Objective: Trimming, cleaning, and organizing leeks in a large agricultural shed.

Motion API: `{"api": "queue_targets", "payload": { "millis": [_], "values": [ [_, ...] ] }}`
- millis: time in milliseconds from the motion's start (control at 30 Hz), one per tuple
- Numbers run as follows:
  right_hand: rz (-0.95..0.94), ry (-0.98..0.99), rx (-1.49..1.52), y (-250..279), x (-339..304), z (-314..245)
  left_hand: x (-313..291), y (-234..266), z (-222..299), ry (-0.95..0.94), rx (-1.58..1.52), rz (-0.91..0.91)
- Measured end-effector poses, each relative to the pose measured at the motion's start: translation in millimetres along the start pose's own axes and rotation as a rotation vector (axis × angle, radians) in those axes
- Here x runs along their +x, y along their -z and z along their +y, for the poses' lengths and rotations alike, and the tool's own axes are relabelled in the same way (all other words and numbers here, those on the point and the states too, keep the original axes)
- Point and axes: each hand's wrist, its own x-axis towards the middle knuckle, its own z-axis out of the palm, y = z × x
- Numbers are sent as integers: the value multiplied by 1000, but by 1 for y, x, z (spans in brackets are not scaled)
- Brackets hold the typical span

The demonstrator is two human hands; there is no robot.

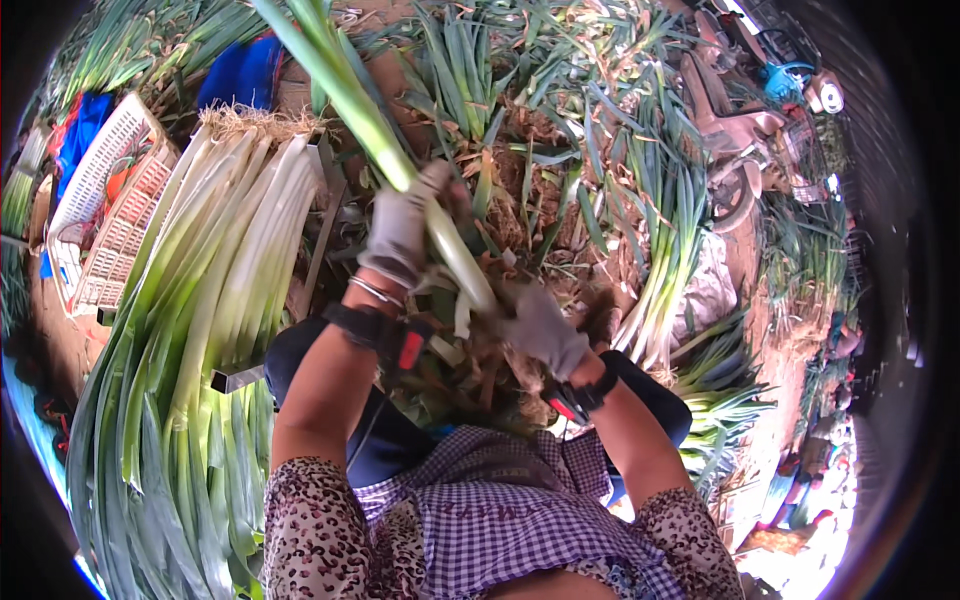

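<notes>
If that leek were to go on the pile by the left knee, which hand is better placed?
Probably the left hand: it is wrapped around the leek and is nearer the pile. The right hand is by the leek's white end, farther away; blur hides whether it touches.

Leek point(385, 158): top cut off by the upper edge.
Right hand point(543, 328): blurred, near the leek's lower end.
Left hand point(400, 225): fingertips blurred.

left: leek stack point(222, 240) blocks | mid: held leek point(386, 158) crosses | right: leek bundle point(662, 275) | I see room between latter two
</notes>
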Motion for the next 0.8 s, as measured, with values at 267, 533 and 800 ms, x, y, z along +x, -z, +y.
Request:
{"api": "queue_targets", "payload": {
  "millis": [267, 533, 800],
  "values": [
    [-98, -54, -36, 5, -69, -11, 65, 59, -31, 125, -48, 232],
    [196, -45, 54, 31, -167, -34, 87, 49, -71, 194, -127, 336],
    [408, -241, 292, 64, -268, -12, 168, 129, -40, 125, -162, 411]
  ]
}}
